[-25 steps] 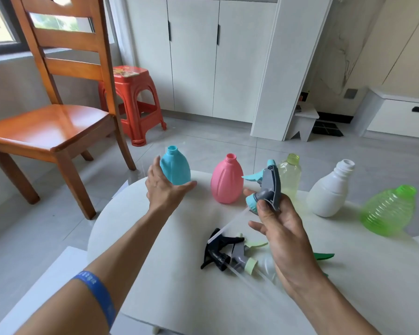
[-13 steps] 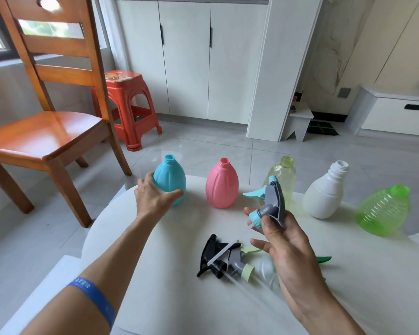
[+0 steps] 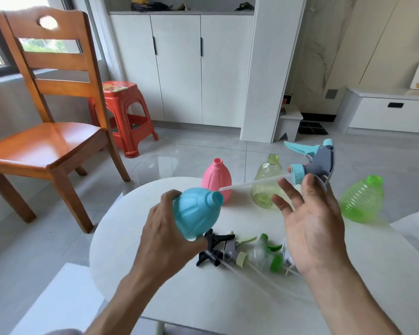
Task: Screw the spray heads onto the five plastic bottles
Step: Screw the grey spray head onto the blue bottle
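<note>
Loose spray heads (image 3: 242, 250): a cluster is laid on the white round table (image 3: 228, 301) nearest the viewer; a black one, a grey one with a pale green collar and a clear one with a bright green collar can be counted, and thin clear dip tubes trail from them. A further one may be hidden behind the right wrist; this cannot be told.
Left hand (image 3: 165, 238): the smooth, ribbed blue bottle (image 3: 196, 211) is gripped around its base, fingers curled, and is held tilted above the table, its open threaded neck turned toward the right.
Right hand (image 3: 310, 221): the palm is turned up and the fingers (image 3: 282, 204) are spread wide; the grey-and-blue spray head (image 3: 317, 160) is pinched only at the top of the hand, raised above the bottles.
Dip tube (image 3: 252, 183): a thin clear straw is run from that head down to a point just beside the blue bottle's mouth.
Standing bottles: three are seen behind, uncapped — an opaque pink bottle (image 3: 215, 180), a translucent yellow-green bottle (image 3: 266, 182) and a ridged bright green bottle (image 3: 363, 199), the last tilted.
Background: a glossy wooden chair (image 3: 46, 141) and a red plastic stool (image 3: 124, 112) are set on grey tile.
</note>
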{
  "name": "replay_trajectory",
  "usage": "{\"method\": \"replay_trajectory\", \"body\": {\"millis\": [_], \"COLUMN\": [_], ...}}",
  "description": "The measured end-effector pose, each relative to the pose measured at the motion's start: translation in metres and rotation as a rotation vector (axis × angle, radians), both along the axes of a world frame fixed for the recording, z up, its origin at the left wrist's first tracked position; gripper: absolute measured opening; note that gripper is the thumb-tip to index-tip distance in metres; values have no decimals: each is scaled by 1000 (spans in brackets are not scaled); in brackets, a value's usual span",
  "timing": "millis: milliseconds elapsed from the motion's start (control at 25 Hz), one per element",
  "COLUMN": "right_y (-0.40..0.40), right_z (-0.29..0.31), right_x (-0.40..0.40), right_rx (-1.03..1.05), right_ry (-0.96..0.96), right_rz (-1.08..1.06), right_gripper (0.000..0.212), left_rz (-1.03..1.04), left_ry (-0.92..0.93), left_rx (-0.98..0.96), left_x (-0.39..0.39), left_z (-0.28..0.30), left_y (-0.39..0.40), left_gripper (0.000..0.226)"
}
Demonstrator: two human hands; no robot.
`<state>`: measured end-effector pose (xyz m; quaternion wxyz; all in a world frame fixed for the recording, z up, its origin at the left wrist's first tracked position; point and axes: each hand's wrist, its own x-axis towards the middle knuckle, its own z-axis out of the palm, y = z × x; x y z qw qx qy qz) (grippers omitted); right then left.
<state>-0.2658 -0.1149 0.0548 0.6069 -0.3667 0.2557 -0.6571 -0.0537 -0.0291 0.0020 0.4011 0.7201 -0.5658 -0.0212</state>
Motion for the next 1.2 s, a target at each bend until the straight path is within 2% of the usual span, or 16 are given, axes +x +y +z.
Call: {"method": "replay_trajectory", "body": {"millis": [120,440,600,720,880,1000,1200], "right_y": [-1,0,5,6,0,-2,-1], "right_z": [5,-21,-44,-52,-51,-52,-52], "right_x": [-4,3,19,24,14,11,12], "right_rx": [-74,-208,-129,-17,57,17,-144], "right_ry": [8,266,338,252,218,226,382], "right_rz": [-21,-42,76,253,334,412,430], "right_gripper": [19,16,12,18,29,30,29], "left_rz": [17,14,-40,-105,-171,-176,-93], "left_ry": [-38,-57,-76,-51,-27,-9,-91], "left_rx": [26,53,28,36,41,19,37], "left_x": [-3,-10,-25,-33,-31,-31,-34], "left_z": [-9,-15,-12,-13,-13,-11,-12], "left_y": [-5,-16,-13,-10,-8,-6,-3], "left_gripper": [86,89,87,88,89,94,93]}}
